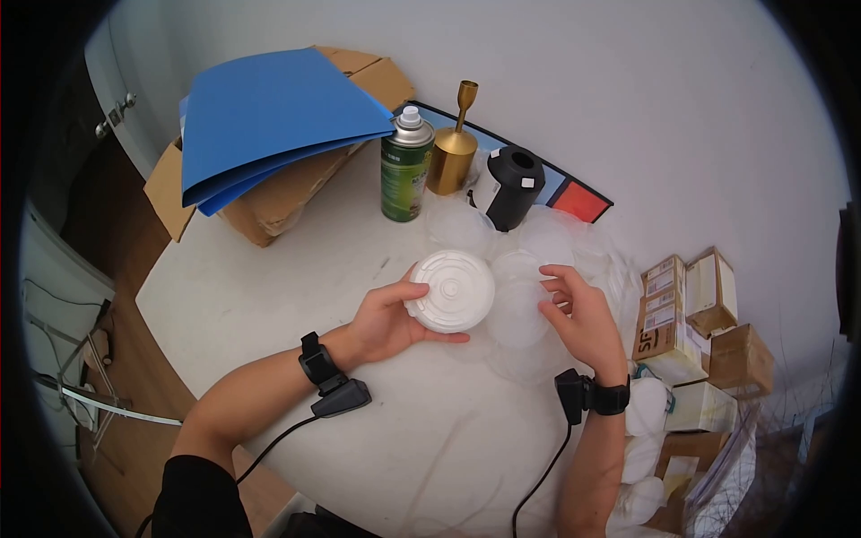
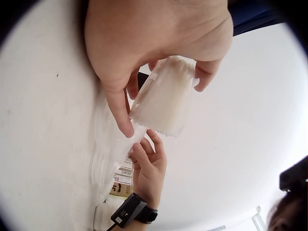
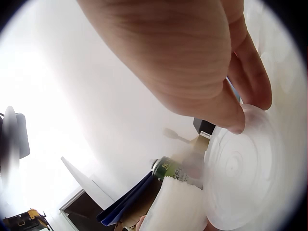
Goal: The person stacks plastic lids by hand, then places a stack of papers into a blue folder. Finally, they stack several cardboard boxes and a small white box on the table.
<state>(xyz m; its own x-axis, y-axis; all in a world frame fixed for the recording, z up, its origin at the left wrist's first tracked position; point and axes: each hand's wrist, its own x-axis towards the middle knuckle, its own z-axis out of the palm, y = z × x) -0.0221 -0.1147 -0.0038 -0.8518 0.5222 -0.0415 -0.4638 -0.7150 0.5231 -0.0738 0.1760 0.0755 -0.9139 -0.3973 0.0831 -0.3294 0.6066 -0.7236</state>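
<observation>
A thick stack of round white plastic lids (image 1: 451,291) is gripped in my left hand (image 1: 387,314), thumb over the near rim and fingers around the far side. In the left wrist view the stack (image 2: 163,103) shows its many ridged edges from the side. My right hand (image 1: 587,327) pinches a single translucent lid (image 3: 240,173) by its rim between thumb and fingers. That lid stands beside the stack, its raised rings visible in the right wrist view. More clear lids (image 1: 459,224) lie spread on the white table (image 1: 359,242) beyond and beneath the hands.
A green spray can (image 1: 406,175), a gold candle holder (image 1: 453,161) and a black cylinder (image 1: 514,188) stand at the back. Blue folders (image 1: 278,117) lie on a cardboard box (image 1: 269,211) at the left. Small cartons (image 1: 664,314) are stacked at the right, below the wall.
</observation>
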